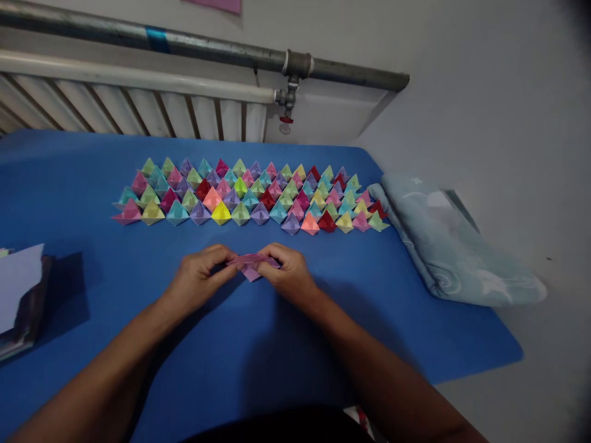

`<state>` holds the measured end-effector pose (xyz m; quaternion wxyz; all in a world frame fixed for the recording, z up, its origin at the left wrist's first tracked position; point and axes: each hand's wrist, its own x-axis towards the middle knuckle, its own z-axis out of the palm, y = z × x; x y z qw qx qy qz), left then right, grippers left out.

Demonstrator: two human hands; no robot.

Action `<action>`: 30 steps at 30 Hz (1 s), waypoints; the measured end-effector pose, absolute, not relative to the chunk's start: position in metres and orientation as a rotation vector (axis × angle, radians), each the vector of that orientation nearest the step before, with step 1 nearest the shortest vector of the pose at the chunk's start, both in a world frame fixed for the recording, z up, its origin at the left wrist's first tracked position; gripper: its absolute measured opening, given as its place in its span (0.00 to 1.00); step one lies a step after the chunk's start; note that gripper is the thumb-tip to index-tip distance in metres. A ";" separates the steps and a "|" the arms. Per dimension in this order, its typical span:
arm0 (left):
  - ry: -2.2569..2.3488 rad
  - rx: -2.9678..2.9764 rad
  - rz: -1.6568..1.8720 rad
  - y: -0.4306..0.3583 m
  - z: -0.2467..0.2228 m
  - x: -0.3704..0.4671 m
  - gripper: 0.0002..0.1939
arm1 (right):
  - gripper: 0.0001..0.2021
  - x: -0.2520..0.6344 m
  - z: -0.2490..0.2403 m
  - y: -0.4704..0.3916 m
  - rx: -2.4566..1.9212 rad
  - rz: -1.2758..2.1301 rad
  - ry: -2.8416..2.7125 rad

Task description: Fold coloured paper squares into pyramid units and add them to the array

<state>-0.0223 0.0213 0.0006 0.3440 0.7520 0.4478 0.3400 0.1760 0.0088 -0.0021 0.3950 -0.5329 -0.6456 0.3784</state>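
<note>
Blue tabletop [198, 369] below a white radiator [138, 82] is the setting as a piece of pink folded paper [252, 273] is held just above or on the near side, pinched narrowly between thumb and fingers of the left hand [198, 274] at one end and the right hand [289, 271] at the other. Feather-light and thin, the paper looks likely to crease or crush, best taken lightly by its folded ends. Beyond lie rows of colorful paper boats [221, 213], with a folded pale-green cloth [462, 252] to the right.
</note>
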 end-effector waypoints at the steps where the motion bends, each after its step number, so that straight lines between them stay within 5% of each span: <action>1: 1.152 1.978 0.875 0.022 0.001 -0.023 0.12 | 0.04 0.176 -0.002 0.009 -1.351 0.968 -1.636; 10: 1.174 2.021 0.861 0.024 0.004 -0.029 0.12 | 0.04 0.180 -0.004 0.012 -1.371 0.999 -1.611; 21: 1.112 2.591 1.140 0.022 -0.008 -0.023 0.05 | 0.06 0.185 -0.016 0.017 -1.063 0.082 -2.154; 30: 1.138 2.914 0.944 0.030 -0.015 -0.021 0.10 | 0.11 0.183 -0.018 0.020 -1.084 -0.070 -2.392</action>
